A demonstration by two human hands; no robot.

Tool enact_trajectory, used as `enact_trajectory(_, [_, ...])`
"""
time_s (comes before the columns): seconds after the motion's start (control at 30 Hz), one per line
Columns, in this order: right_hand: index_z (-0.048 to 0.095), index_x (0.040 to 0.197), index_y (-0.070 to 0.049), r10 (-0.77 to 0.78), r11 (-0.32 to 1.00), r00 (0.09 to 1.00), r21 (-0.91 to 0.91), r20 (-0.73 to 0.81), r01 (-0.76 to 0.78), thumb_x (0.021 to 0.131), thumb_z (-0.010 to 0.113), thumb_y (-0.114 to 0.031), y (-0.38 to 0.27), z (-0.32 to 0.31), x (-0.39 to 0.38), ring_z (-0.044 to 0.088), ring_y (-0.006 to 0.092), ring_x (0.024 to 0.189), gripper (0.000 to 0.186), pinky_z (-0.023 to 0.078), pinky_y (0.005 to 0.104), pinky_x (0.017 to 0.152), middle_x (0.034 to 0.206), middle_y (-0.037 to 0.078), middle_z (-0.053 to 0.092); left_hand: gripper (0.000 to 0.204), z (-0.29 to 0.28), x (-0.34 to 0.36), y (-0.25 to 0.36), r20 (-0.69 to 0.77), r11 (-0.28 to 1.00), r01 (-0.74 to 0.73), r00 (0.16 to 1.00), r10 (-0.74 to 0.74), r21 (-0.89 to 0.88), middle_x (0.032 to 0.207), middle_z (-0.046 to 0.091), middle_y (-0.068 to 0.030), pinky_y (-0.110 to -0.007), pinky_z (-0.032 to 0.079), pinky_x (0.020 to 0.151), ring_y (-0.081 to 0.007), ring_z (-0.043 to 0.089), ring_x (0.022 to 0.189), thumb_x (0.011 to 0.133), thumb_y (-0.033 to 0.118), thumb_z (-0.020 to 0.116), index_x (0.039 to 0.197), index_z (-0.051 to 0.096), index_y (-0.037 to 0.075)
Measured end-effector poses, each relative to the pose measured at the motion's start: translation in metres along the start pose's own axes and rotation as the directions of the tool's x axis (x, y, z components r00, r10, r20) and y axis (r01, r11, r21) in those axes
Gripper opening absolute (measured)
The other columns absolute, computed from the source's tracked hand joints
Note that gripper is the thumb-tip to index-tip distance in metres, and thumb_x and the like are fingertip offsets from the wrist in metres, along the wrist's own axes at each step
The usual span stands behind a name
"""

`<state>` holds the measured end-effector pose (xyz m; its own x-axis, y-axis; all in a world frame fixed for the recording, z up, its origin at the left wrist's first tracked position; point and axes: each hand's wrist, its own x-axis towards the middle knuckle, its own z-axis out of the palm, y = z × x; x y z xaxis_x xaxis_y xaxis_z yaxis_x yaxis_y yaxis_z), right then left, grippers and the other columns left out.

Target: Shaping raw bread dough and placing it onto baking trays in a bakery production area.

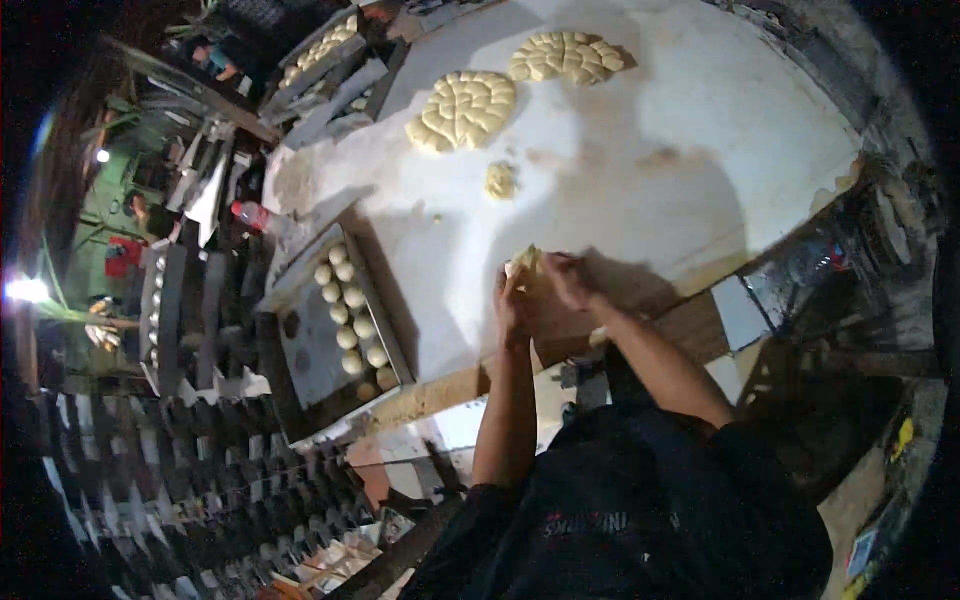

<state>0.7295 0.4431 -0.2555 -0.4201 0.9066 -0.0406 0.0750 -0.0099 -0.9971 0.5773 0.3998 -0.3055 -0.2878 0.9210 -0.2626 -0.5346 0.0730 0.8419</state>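
Observation:
Over the near edge of the white work table (640,190), my left hand (512,300) is closed around a piece of pale dough (529,261), part of which sticks up past the fingers. Close against it on the right is my right hand (570,282), its fingers smeared by motion. Whether that hand grips the dough cannot be made out. Farther up the table lies a small dough lump (500,181). Beyond it, a round slab of dough cut into segments (465,108) rests beside a second cut dough slab (566,57).
On the table's left edge, a dark-rimmed tray (312,345) carries several dough balls (350,298). A plastic bottle with a red label (252,215) lies behind it. Another tray of dough balls (320,52) stands at the far left. People (215,62) appear in the left background.

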Motion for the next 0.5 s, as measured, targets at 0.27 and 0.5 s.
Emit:
enact_trajectory(0.27, [0.041, 0.109, -0.010, -0.127, 0.992, 0.903, -0.027, -0.411, 0.127, 0.073, 0.075, -0.014, 0.010, 0.008, -0.042, 0.048, 0.0162, 0.090, 0.050, 0.046, 0.0329, 0.076, 0.102, 0.006, 0.045, 0.028, -0.034, -0.038, 0.033, 0.085, 0.799, -0.483, 0.869, 0.487, 0.359, 0.087, 0.049, -0.0042, -0.024, 0.041, 0.064, -0.0100, 0.045, 0.073, 0.085, 0.005, 0.066, 0.097, 0.041, 0.006])
enact_trajectory(0.5, [0.050, 0.093, -0.007, -0.227, 0.970, 0.766, -0.207, -0.601, 0.126, 0.080, 0.070, -0.021, 0.016, -0.159, -0.069, 0.050, 0.0147, 0.082, 0.028, 0.045, 0.0313, 0.068, 0.096, 0.006, 0.049, 0.014, -0.046, -0.050, 0.057, 0.320, 0.460, -0.596, 0.775, 0.545, 0.659, 0.089, 0.054, -0.0069, -0.029, 0.041, 0.076, -0.0173, 0.048, 0.084, 0.091, 0.017, 0.054, 0.096, 0.050, 0.005])
